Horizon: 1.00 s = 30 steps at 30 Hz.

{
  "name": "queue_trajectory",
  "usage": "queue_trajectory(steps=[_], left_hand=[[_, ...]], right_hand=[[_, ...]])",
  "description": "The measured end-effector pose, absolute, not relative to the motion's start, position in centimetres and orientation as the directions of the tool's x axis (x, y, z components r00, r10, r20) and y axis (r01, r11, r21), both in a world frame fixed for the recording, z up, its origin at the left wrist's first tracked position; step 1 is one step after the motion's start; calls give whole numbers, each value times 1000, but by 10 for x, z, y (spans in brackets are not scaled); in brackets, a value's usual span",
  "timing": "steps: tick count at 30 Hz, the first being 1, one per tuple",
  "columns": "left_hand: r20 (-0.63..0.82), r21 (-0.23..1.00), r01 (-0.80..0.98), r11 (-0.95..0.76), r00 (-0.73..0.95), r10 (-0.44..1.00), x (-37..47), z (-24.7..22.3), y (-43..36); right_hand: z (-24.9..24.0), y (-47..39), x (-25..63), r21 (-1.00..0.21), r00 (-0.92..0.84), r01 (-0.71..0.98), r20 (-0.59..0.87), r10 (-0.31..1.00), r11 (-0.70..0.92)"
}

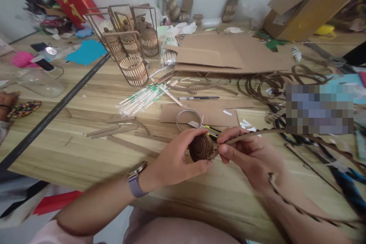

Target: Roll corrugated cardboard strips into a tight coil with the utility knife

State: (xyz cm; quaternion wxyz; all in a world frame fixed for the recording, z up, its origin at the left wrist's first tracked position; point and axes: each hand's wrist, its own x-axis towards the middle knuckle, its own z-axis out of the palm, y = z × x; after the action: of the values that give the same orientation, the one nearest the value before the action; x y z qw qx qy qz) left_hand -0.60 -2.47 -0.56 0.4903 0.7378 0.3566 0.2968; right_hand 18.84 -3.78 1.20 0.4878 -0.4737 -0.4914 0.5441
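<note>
My left hand point(180, 156) is wrapped round a small coil of brown corrugated cardboard point(201, 148), its spiral face turned up toward me. Close beside it, my right hand point(243, 150) pinches a long cardboard strip point(263, 132) near the coil's edge. That strip runs off to the right, and another length hangs across my right forearm. Just beyond the coil lie a yellow and black utility knife point(211, 131) and a roll of tape point(189, 119), on a flat piece of cardboard point(168, 114).
Lantern-like cardboard baskets with frames point(133, 66) stand at the back left. Wrapped sticks point(143, 97), a pen point(198, 98) and loose strips lie mid-table. Large cardboard sheets point(211, 51) and coiled strips point(257, 87) lie further back. At the left edge another person's hand point(7, 105) shows.
</note>
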Motion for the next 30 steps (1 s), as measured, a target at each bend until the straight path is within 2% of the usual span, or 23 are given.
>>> queue_trajectory(steps=[7,14,21,26,30], left_hand=[[85,939,228,-258,573,815,-6,-7,-26],[32,955,228,-191,561,827,-4,-5,-27],[21,950,251,-187,544,839,-3,-4,-27],[39,937,277,-212,521,853,-2,-2,-28],[81,914,298,-275,530,844,-2,2,-28]], right_hand=[[10,-46,192,-994,-109,86,-83,991,-74],[19,-48,184,-994,-34,109,-6,999,-2],[13,-51,180,-976,61,172,144,988,131],[11,-53,182,-949,32,287,144,989,129],[9,-53,180,-953,40,271,155,987,139]])
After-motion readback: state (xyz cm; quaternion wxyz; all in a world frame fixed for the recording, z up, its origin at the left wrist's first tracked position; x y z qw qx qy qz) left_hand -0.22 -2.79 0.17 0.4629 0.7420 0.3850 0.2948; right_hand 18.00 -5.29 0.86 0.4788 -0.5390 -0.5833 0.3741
